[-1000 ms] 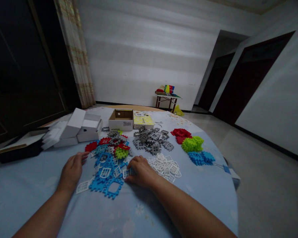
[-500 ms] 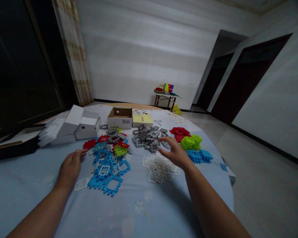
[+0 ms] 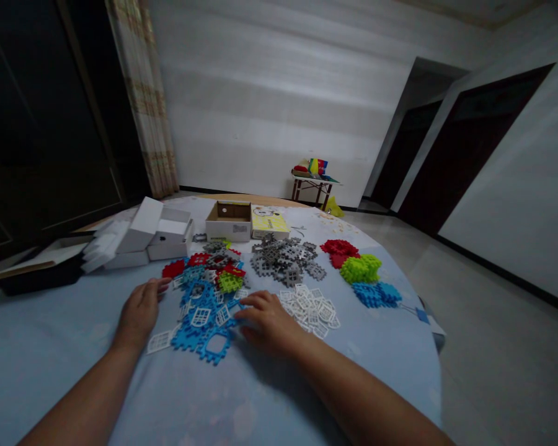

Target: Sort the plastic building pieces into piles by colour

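A mixed heap of blue, red, green and grey toothed plastic tiles (image 3: 204, 291) with white window-grid pieces lies on a light blue cloth. My left hand (image 3: 142, 310) rests flat at the heap's left edge, fingers stretched toward a red tile, holding nothing. My right hand (image 3: 267, 319) lies beside the heap's right edge, fingers spread and reaching toward the blue tiles, with nothing in it. Just right of that hand sits a pile of white window pieces (image 3: 311, 306).
Sorted piles lie beyond: grey tiles (image 3: 283, 260), then red (image 3: 338, 251), green (image 3: 360, 268) and blue (image 3: 376, 294) at the right. White boxes (image 3: 153, 235), an open cardboard box (image 3: 229, 221) and a yellow booklet (image 3: 268, 224) stand at the back. The table edge drops off at right.
My right hand went from the blue heap out over the white window pile, then came back to the heap's right edge. The left hand has barely moved.
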`<state>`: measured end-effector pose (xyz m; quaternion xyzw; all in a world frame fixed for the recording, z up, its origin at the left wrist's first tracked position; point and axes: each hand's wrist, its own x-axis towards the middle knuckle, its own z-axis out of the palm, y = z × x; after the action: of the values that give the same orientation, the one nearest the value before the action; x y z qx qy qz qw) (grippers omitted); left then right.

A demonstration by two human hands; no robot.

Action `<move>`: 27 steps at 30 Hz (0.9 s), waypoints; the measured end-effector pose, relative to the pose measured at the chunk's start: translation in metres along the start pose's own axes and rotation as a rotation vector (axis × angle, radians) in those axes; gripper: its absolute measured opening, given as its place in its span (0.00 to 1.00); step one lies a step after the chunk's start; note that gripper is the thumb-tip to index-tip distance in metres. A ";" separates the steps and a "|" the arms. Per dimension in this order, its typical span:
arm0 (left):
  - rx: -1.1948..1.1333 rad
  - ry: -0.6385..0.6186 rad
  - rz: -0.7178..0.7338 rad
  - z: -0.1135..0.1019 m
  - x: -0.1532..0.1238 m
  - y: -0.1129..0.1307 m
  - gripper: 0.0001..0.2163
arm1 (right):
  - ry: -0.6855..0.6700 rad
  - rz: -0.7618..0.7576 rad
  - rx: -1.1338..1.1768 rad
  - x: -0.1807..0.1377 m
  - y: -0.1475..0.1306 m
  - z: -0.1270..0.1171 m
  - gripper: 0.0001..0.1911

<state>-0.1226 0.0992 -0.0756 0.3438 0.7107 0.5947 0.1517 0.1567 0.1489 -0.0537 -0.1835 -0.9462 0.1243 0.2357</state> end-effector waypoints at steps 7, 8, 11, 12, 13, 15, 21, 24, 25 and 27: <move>0.022 -0.003 0.019 -0.001 -0.002 0.002 0.23 | -0.068 0.013 -0.034 0.006 -0.019 0.019 0.18; 0.024 -0.003 0.023 -0.001 -0.002 0.001 0.23 | -0.072 0.012 -0.028 0.007 -0.020 0.020 0.18; 0.024 -0.007 0.032 -0.001 0.000 -0.002 0.23 | -0.051 0.004 -0.003 0.008 -0.022 0.014 0.18; 0.023 -0.011 0.034 -0.002 0.001 -0.004 0.23 | -0.029 0.007 0.009 0.008 -0.021 0.010 0.17; 0.021 -0.018 0.035 -0.002 0.002 -0.005 0.23 | 0.001 0.016 0.024 0.007 -0.019 0.004 0.17; 0.022 -0.028 0.037 -0.003 0.003 -0.007 0.23 | 0.080 0.058 0.056 0.003 -0.012 -0.013 0.13; 0.061 -0.037 0.047 -0.002 0.004 -0.006 0.23 | 0.244 0.243 0.085 -0.026 0.024 -0.065 0.09; 0.100 -0.044 0.085 -0.001 0.003 -0.002 0.22 | 0.277 0.318 0.052 -0.047 0.050 -0.076 0.08; 0.129 -0.044 0.129 -0.001 0.002 -0.001 0.22 | 0.311 0.350 0.039 -0.053 0.060 -0.078 0.09; 0.221 -0.043 0.277 0.000 -0.001 0.003 0.20 | 0.404 0.434 0.030 -0.066 0.079 -0.077 0.10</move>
<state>-0.1210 0.0982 -0.0730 0.4657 0.7142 0.5206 0.0449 0.2715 0.2051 -0.0394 -0.3991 -0.8168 0.1468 0.3899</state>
